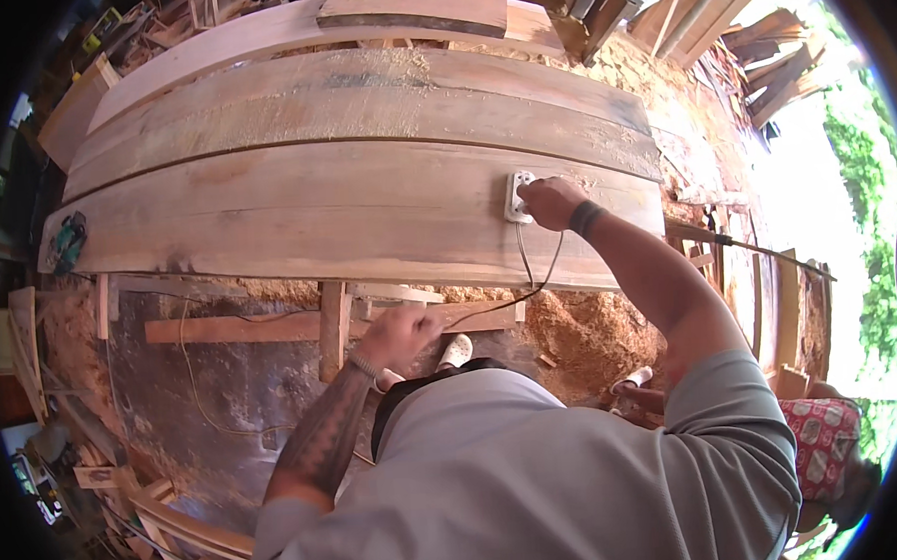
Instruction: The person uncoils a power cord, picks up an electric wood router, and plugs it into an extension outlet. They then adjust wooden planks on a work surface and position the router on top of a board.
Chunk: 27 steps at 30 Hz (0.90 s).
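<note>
On a wide pale plank [265, 208] lies a white socket block [514, 199] of an extension cord. My right hand [553, 201] is closed at its right side, with fingertips on its face; whether a plug is in them is hidden. One dark cord [530, 271] leaves the block's lower end, and another hangs from under my right hand. They meet below the plank edge and run left toward my waist. Slightly blurred, my left hand [403, 336] is closed in front of my body, and the cord reaches its fingers.
A green power tool [68, 243] sits at the plank's left end. Behind lie more sawdust-covered boards [360, 94] and a short thick board [412, 6]. Sawdust [591, 329] heaps under the bench. A yellowish cable [195, 391] crosses the floor. Another person's patterned red headcloth [822, 446] shows at right.
</note>
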### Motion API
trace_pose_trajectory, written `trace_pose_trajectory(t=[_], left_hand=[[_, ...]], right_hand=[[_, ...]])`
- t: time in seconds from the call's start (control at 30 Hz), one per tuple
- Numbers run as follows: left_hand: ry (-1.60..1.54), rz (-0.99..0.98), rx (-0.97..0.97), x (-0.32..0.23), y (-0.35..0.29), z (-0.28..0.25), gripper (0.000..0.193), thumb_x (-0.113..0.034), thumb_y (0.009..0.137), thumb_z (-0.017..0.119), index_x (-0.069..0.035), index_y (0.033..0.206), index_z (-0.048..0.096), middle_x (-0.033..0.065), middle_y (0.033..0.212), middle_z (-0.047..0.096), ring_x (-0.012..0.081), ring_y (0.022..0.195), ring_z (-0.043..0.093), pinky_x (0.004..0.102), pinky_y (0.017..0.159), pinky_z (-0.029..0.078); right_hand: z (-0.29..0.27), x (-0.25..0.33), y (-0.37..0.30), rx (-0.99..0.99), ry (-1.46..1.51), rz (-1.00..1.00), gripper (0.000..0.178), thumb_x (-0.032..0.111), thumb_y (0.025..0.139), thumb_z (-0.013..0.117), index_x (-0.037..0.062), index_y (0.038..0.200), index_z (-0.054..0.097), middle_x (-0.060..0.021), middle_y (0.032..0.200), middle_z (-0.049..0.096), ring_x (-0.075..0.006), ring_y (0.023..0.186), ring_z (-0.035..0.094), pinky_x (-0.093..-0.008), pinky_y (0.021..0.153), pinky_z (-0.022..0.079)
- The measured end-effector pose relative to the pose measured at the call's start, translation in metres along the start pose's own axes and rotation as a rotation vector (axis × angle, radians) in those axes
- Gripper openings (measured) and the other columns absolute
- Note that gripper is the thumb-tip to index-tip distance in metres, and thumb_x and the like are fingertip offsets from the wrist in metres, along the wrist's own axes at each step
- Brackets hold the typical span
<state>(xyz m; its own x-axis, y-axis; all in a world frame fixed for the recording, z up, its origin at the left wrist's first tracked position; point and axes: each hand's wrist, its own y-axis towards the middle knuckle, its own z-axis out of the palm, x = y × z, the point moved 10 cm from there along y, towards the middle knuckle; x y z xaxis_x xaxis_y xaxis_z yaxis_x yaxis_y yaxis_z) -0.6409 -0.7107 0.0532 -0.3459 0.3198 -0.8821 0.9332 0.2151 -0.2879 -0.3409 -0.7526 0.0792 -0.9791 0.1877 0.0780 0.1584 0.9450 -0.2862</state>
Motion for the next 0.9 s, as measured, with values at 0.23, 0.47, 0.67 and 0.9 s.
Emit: trace_pose_trajectory(t=[0.23,0.47,0.67,0.9], left_hand=[[0.546,0.132,-0.193,-0.03,0.14,0.004,0.045,-0.035,0.092,0.064,-0.013,0.131,0.06,0.0139,0.141,0.052,0.0336,0.132,0.045,0.0562,0.11,0.033],[0.657,-0.011,-0.137,-0.025,0.194,0.022,0.064,-0.039,0.091,0.063,-0.017,0.148,0.044,0.0137,0.156,0.037,0.0369,0.149,0.022,0.0603,0.119,0.017],[0.46,0.077,-0.124,-0.009,0.163,-0.008,0.053,-0.035,0.09,0.067,-0.011,0.137,0.056,0.016,0.151,0.042,0.0366,0.142,0.037,0.0458,0.118,0.032],[0.326,0.264,-0.391,0.006,0.029,-0.06,0.026,-0.021,0.09,0.07,-0.004,0.11,0.068,0.0136,0.117,0.065,0.0293,0.115,0.061,0.0407,0.099,0.05]], right_hand=[[0.016,0.009,0.012,0.019,-0.086,-0.072,0.017,0.02,0.09,0.061,0.0081,0.101,0.065,-0.0134,0.099,0.073,-0.0328,0.095,0.07,-0.0461,0.083,0.055],[0.018,0.009,0.02,0.055,-0.12,0.057,0.02,0.012,0.089,0.057,0.0089,0.105,0.068,-0.0146,0.101,0.073,-0.0363,0.097,0.07,-0.0478,0.084,0.057],[0.006,0.017,0.012,0.018,-0.045,0.18,0.021,0.015,0.093,0.052,0.0108,0.107,0.068,-0.0163,0.102,0.073,-0.0365,0.098,0.071,-0.0472,0.084,0.058],[0.008,0.015,0.005,-0.112,0.026,0.222,0.02,0.016,0.091,0.055,0.0125,0.106,0.068,-0.0156,0.098,0.073,-0.037,0.093,0.071,-0.0475,0.081,0.057]])
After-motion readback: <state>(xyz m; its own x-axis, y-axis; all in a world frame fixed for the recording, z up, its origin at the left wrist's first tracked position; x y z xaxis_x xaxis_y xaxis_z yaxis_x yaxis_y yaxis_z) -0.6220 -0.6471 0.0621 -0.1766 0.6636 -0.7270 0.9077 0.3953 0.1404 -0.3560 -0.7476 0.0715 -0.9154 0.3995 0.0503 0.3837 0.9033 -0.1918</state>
